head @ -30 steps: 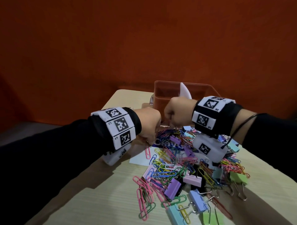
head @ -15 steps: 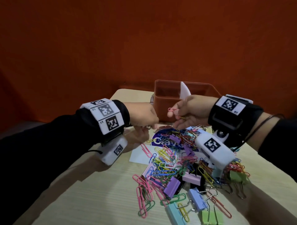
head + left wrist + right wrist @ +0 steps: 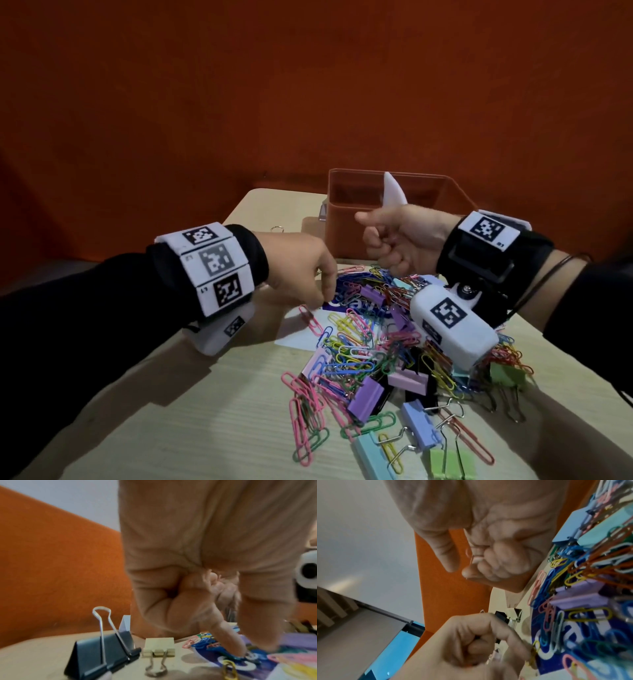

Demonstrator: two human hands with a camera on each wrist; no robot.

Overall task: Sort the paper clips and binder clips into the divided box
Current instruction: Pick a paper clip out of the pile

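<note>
A heap of coloured paper clips (image 3: 346,346) and pastel binder clips (image 3: 364,399) covers the middle of the table. Behind it stands the orange box (image 3: 346,233) with a white divider (image 3: 392,192). My left hand (image 3: 327,291) reaches down at the heap's far left edge. Its index fingertip (image 3: 240,651) touches a blue paper clip; the thumb stands apart beside it and the other fingers are curled in. My right hand (image 3: 370,233) hovers in front of the box. It holds a pink paper clip (image 3: 468,552) in its curled fingers; the head view does not show this clip.
A black binder clip (image 3: 102,651) and a beige one (image 3: 158,647) sit on the table left of the heap. A white card with blue print (image 3: 294,334) lies under the clips. An orange wall rises behind the table (image 3: 205,428).
The two fists have parted. My right hand rolled over in front of the box, first showing the pink clip, then curling round it. My left hand dropped to the heap's edge.
</note>
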